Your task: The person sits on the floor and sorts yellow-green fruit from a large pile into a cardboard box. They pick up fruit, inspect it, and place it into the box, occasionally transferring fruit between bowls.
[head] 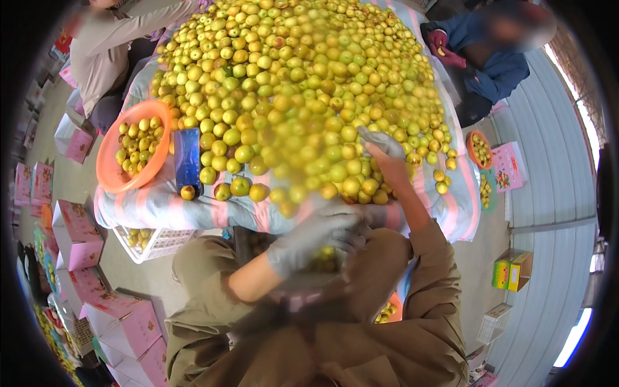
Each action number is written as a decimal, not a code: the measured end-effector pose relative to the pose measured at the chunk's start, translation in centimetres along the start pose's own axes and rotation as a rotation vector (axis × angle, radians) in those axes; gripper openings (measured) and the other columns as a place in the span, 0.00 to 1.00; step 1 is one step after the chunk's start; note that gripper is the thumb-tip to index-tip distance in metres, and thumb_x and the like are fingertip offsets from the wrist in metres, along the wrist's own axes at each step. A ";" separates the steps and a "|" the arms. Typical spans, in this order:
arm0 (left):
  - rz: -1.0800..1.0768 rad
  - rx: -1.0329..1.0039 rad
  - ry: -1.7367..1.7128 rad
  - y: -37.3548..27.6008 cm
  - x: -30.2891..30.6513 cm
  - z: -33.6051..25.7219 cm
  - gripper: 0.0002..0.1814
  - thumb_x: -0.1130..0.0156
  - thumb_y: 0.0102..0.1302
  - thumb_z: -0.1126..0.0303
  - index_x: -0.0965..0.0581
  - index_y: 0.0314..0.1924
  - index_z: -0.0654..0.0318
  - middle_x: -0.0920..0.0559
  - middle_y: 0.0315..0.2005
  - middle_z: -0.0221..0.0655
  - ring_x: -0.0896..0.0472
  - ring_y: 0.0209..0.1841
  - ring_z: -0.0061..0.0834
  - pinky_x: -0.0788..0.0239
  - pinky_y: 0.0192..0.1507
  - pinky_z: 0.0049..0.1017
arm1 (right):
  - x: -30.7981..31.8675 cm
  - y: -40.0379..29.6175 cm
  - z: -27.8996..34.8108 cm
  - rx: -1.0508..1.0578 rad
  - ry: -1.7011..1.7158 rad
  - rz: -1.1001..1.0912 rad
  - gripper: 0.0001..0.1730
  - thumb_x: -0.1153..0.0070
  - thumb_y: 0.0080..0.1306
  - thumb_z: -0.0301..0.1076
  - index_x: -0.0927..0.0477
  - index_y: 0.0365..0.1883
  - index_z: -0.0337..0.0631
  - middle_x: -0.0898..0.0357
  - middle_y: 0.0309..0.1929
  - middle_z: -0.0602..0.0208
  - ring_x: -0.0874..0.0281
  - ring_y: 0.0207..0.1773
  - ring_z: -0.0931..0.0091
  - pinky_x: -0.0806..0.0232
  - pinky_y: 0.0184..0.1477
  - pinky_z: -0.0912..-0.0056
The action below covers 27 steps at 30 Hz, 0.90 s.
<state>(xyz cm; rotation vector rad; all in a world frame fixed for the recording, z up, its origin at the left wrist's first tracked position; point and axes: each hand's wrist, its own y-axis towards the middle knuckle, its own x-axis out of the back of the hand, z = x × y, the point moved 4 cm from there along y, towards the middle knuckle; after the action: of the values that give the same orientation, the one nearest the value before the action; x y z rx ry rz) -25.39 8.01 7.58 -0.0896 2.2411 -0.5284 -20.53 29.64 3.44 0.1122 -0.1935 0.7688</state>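
A large heap of yellow-green jujube-like fruits (271, 77) covers the padded, striped cloth (184, 210) before me. My right hand (384, 144), in a grey glove, rests at the heap's near right part, touching fruits; whether it grips one is hidden. My left hand (319, 237), gloved too and blurred, hovers over my lap just below the cloth's edge, its fingers curled. Under it, a dark container (251, 242) between my knees shows some fruits. A blue tray-like object (187, 157) lies left of the heap, one fruit at its near end. Part of the view is smeared.
An orange plastic basin (109, 159) of browner fruits stands at the cloth's left edge, above a white plastic crate (164, 244). Pink cartons (128, 321) line the left floor. One person sits at far left, another at far right. A small orange basin (470, 145) stands right.
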 end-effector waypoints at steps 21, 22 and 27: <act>0.159 0.037 -0.316 -0.4 -0.7 0.4 0.10 0.51 0.71 0.69 0.26 0.44 0.69 0.24 0.30 0.27 0.27 0.29 0.12 0.38 0.26 0.09 | -3.6 11.5 -2.1 -0.004 -0.400 0.357 0.28 0.44 0.59 0.47 0.25 0.54 0.38 0.19 0.45 0.65 0.22 0.44 0.73 0.31 0.46 0.71; 0.187 0.033 -0.332 -0.2 -0.6 0.6 0.10 0.51 0.71 0.69 0.26 0.44 0.69 0.24 0.30 0.27 0.27 0.29 0.12 0.37 0.26 0.09 | -3.0 11.5 -2.3 -0.069 -0.258 0.354 0.25 0.44 0.60 0.46 0.23 0.50 0.38 0.19 0.43 0.67 0.22 0.43 0.74 0.31 0.44 0.71; 0.105 0.057 -0.290 -0.8 -1.0 0.0 0.11 0.49 0.70 0.67 0.26 0.44 0.66 0.24 0.31 0.26 0.27 0.30 0.13 0.36 0.28 0.11 | -2.2 9.5 -1.1 -0.281 0.483 0.373 0.20 0.48 0.63 0.42 0.22 0.47 0.38 0.21 0.42 0.68 0.24 0.43 0.76 0.30 0.44 0.72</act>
<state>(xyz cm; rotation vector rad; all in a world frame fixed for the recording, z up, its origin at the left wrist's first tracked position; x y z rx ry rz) -24.78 7.50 8.59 -0.0174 1.9361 -0.4885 -28.60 35.10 2.17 -0.3850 0.1438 1.1062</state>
